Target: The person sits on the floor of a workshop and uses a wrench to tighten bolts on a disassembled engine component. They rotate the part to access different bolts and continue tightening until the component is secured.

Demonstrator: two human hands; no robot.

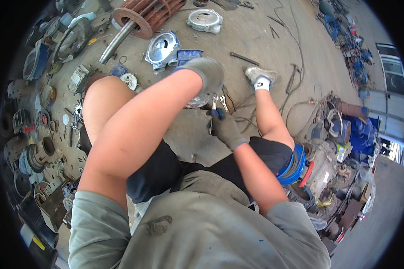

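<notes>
My right hand [229,130], in a grey work glove, is closed round a metal wrench [214,101] that points away from me. A second bright tool end [223,100], apparently another wrench, shows close to it, and I cannot tell whether it is held too. My left hand [208,74], also gloved, reaches farther out, beside a blue metal part [188,55]. Its fingers are turned away from view, so their grip is hidden. Pliers-like handles [230,99] lie on the ground past my right hand. A silvery round part [197,101] shows partly beneath my left forearm.
A rusty rotor with a shaft [117,41] lies at the far left. Silver end covers [204,20] [163,48] sit ahead. A bolt [244,58] and a hammer [292,79] lie far right. Machine parts crowd both sides, with a blue cable reel [292,167] by my right knee.
</notes>
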